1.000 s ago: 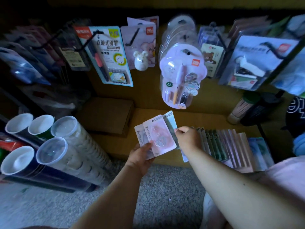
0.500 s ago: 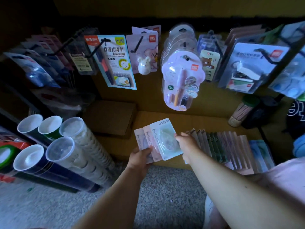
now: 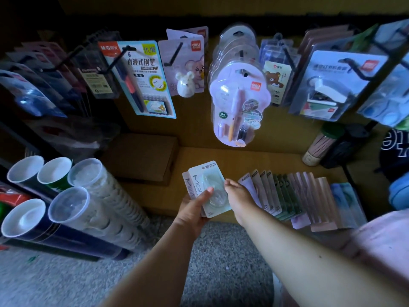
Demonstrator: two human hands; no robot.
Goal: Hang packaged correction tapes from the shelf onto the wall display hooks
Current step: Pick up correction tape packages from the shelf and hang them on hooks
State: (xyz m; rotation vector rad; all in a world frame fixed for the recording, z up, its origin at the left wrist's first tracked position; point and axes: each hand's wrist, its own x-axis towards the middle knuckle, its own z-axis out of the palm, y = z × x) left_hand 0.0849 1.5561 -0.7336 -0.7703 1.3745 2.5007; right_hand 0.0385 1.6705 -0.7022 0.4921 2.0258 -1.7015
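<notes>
My left hand point(image 3: 194, 209) grips a small stack of packaged correction tapes point(image 3: 210, 187), a pale green pack on top, thumb across its front. My right hand point(image 3: 240, 196) touches the right edge of that stack with curled fingers. A row of more correction tape packs point(image 3: 294, 196) stands on edge along the low wooden shelf point(image 3: 254, 160), just right of my right hand. Black wall display hooks point(image 3: 172, 56) above the shelf carry other blister packs.
Several clear tubes point(image 3: 88, 196) lie at the left on the speckled floor point(image 3: 221, 262). A cardboard box point(image 3: 141, 156) sits on the shelf's left. A round pen blister pack point(image 3: 240, 103) hangs low above the shelf. A bottle point(image 3: 321, 145) stands at the right.
A pale green pack now lies on top of the stack where a pink pack showed before. The fanned packs have been squared together. The camera has tilted slightly.
</notes>
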